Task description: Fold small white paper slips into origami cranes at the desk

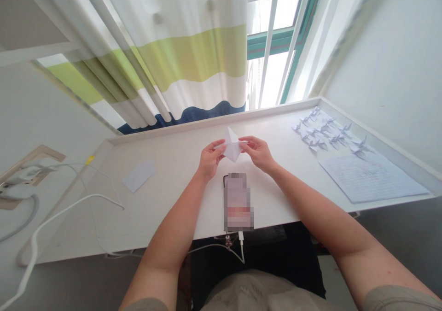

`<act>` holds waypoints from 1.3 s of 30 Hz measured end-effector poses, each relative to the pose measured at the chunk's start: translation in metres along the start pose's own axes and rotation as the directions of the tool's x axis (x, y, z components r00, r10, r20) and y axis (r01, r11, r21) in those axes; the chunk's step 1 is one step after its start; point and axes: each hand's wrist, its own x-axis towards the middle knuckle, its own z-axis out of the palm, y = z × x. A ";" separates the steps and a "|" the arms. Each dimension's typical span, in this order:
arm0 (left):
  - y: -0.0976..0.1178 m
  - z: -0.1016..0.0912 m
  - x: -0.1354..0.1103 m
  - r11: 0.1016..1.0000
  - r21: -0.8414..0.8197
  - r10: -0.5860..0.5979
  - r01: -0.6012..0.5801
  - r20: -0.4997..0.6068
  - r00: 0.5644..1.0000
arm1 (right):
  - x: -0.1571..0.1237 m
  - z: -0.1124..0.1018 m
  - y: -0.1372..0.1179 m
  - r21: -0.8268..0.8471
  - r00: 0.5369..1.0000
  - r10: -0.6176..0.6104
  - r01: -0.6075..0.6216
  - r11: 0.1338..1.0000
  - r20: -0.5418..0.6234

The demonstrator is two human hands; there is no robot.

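Between my two hands is a white folded paper crane, held up over the middle of the desk with its pointed tips up and down. My left hand pinches its left side between thumb and fingers. On the other side, my right hand grips the right tip the same way. Just below the hands lies a phone, its screen blurred out, with a white charging cable plugged into its near end.
Several finished paper cranes stand at the desk's far right, behind a written sheet of paper. A small stack of blank paper lies at left. White cords run from a wall socket across the white desk.
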 end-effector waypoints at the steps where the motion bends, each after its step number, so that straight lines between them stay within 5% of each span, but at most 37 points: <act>1: 0.000 0.000 -0.001 1.000 0.000 -0.015 0.015 0.007 1.000 | 0.000 0.001 0.000 0.008 1.000 0.008 -0.008 1.000 0.004; 16: 0.003 0.009 -0.009 0.998 0.042 -0.041 0.037 0.092 0.995 | -0.005 0.003 -0.007 0.131 0.987 0.108 -0.123 0.984 0.118; 30: -0.002 0.012 -0.010 0.938 0.269 0.203 -0.220 0.092 0.975 | 0.000 -0.002 -0.003 0.146 0.990 0.141 -0.139 0.979 0.001; 39: 0.007 0.014 -0.012 0.970 0.150 0.182 -0.193 0.083 0.980 | 0.002 -0.004 -0.002 0.180 0.986 0.150 -0.134 0.975 -0.079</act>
